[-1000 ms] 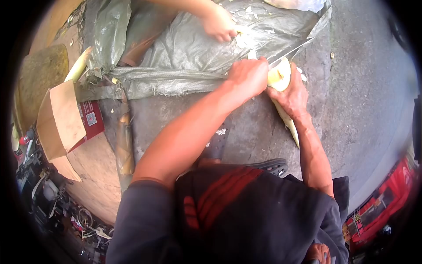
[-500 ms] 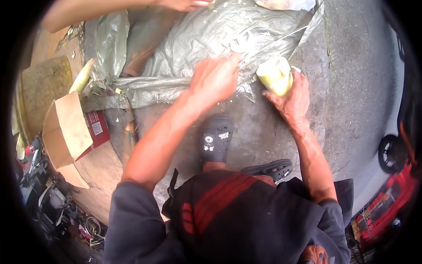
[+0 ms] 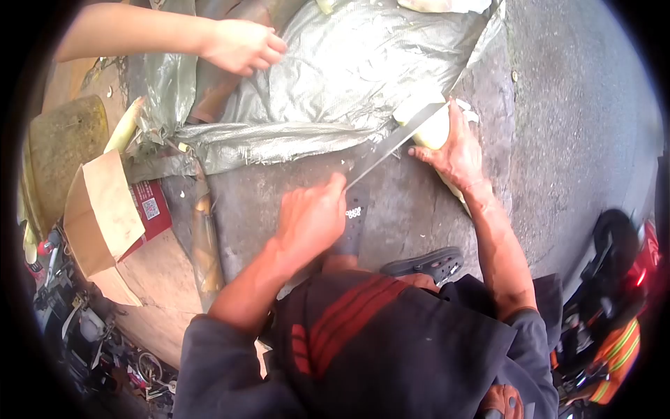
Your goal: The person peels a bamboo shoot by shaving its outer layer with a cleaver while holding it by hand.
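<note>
My left hand [image 3: 314,215] is closed around the handle end of a long knife [image 3: 392,146], its blade slanting up and to the right. The far part of the blade lies across a pale peeled bamboo shoot [image 3: 434,131]; whether it cuts in, I cannot tell. My right hand [image 3: 459,150] grips that shoot from the right, thumb on its near side. A tapered pale part shows below my wrist. Beneath and beyond is a grey-green woven plastic sheet [image 3: 279,143]. At the upper left, another person's hand [image 3: 244,47] hovers over the sheet with curled fingers.
An opened cardboard box [image 3: 105,209] stands at the left, near a brown-sheathed bamboo shoot [image 3: 204,237] and a pale one [image 3: 124,129]. My dark clog [image 3: 426,265] rests on the ground. Motorbikes and a person's orange sleeve [image 3: 618,359] are at the lower right.
My left hand has come down toward my body, and the knife blade now crosses the bamboo shoot. The other person's hand has moved left and nearer. My right hand stays nearly in place.
</note>
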`<move>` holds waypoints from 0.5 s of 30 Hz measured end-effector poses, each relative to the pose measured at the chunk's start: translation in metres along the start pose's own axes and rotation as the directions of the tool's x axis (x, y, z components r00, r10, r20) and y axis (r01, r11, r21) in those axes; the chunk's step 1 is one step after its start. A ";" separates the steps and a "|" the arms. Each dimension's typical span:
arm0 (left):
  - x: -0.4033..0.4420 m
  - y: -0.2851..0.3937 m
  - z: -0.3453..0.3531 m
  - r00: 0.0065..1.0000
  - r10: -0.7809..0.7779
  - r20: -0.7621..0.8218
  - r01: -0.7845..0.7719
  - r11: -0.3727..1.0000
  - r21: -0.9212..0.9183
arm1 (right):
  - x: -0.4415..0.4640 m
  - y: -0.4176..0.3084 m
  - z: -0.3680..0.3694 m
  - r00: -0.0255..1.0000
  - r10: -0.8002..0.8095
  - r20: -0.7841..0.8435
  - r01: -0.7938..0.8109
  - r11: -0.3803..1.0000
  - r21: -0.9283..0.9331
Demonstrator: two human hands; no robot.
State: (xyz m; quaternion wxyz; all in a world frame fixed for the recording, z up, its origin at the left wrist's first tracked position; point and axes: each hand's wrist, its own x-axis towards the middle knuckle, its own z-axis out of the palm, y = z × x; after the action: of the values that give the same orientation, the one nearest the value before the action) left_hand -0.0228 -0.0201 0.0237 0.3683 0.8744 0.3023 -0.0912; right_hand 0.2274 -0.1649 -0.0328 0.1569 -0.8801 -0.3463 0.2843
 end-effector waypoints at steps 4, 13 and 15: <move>-0.014 0.004 -0.005 0.997 -0.044 0.069 0.043 0.999 0.019 | 0.003 0.003 0.007 0.999 -0.006 -0.048 0.006 1.000 -0.019; 0.004 0.010 0.006 0.995 -0.053 0.089 0.054 0.998 -0.012 | 0.011 0.006 0.006 0.999 0.035 -0.029 -0.035 0.999 -0.022; 0.009 0.015 0.010 0.995 -0.050 0.088 0.052 0.998 -0.019 | 0.011 0.007 0.006 0.999 0.033 -0.030 -0.034 0.999 -0.010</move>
State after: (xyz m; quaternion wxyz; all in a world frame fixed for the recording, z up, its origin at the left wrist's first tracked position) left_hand -0.0062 -0.0311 0.0213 0.3880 0.8576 0.3092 -0.1355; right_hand 0.2340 -0.1621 -0.0454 0.1527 -0.8908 -0.3306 0.2719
